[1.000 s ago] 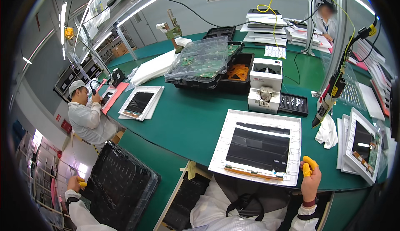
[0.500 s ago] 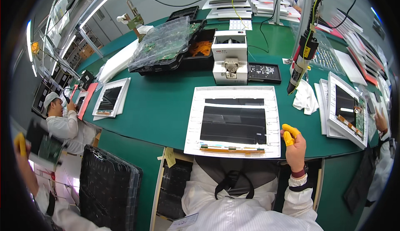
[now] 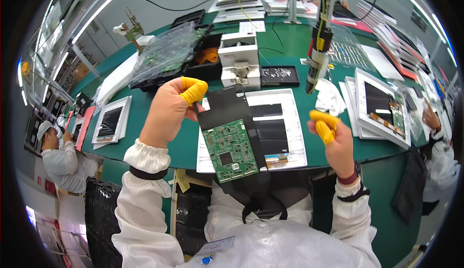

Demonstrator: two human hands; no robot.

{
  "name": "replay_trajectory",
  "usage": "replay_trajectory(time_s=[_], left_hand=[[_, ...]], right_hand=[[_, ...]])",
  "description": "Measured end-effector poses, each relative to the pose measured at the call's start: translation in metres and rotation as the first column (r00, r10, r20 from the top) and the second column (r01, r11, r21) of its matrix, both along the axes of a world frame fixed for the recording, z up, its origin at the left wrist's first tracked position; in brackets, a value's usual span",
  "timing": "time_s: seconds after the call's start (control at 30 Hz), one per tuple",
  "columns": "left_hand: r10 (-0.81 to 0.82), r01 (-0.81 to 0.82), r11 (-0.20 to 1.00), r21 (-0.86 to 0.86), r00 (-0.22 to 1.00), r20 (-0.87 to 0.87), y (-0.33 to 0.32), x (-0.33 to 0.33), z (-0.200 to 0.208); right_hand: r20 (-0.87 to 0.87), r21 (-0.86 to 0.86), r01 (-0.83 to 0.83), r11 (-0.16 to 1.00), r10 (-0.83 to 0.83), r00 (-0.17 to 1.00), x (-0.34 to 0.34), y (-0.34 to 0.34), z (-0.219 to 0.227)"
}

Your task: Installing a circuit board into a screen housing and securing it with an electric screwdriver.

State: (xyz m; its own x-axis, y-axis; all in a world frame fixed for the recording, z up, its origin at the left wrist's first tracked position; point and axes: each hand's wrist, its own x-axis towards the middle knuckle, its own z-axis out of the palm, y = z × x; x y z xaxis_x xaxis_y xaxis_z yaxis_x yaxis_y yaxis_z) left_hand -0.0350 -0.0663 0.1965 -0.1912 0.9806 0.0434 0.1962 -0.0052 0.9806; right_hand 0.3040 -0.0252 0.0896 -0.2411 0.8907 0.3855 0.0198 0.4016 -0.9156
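My left hand [image 3: 170, 109], with yellow finger cots, pinches the top corner of a black sheet [image 3: 223, 107]. A green circuit board [image 3: 231, 149] lies against that sheet, hanging with it at a tilt. Behind them, on the table, a white display frame [image 3: 296, 137] holds a dark screen [image 3: 271, 135]. The sheet and board cover the left part of this frame. To the right of the frame hovers my right hand [image 3: 334, 140], its cot-covered thumb and forefinger loosely bent, with nothing visible between them.
A white device [image 3: 239, 57] stands behind the frame, beside a black tray of small parts [image 3: 280, 75]. At back left sits a black bin [image 3: 205, 65] with clear trays. A powered screwdriver [image 3: 319, 50] hangs above a white cloth [image 3: 330, 96]. Display units [image 3: 382, 99] are stacked right.
My left hand has come from the far left to in front of the display frame, bringing the circuit board and black sheet. The view has shifted; my right hand stays beside the frame.
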Motion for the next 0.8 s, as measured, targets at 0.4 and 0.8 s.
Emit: replay_trajectory(time_s=[0.4,0.8], left_hand=[[-0.101,0.127,0.982,-0.142,0.98,0.172,0.021,0.023,-0.059],[-0.072,0.118,0.976,-0.186,0.97,0.234,0.022,0.022,-0.076]], right_hand=[[0.22,-0.301,-0.315,0.9,0.387,0.896,-0.073,0.031,0.032],[0.11,-0.439,-0.308,0.844,0.391,0.914,-0.086,0.021,0.015]])
